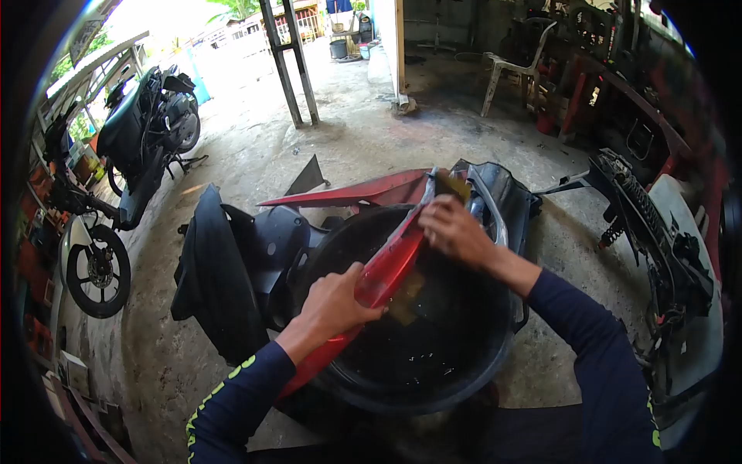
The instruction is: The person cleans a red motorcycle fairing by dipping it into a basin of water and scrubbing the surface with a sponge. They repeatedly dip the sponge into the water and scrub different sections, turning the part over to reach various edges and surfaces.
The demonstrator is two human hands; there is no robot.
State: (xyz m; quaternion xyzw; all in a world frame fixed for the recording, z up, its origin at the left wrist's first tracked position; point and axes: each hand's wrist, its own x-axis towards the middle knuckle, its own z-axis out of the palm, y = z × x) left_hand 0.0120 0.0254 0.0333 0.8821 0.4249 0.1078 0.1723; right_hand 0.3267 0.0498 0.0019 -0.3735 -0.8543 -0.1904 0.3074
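A long red panel (389, 268) slants across a large round black tub (464, 390) that holds dark liquid. My left hand (332, 303) is wrapped round the panel's lower part, thumb on top. At the panel's upper end is my right hand (457, 232), its fingers curled against the edge beside a dull yellow-brown piece (452, 185); whether it grips that piece I cannot make out. Another yellowish patch (406, 301) shows in the tub below the panel. Behind the tub's far rim lies a second red panel (363, 190).
Black plastic fairings (216, 271) lie left of the tub, with more dark parts (502, 193) behind it on the right. Motorcycles (143, 139) stand at the left. A stripped frame (641, 224) is at the right; a chair (518, 69) stands farther back.
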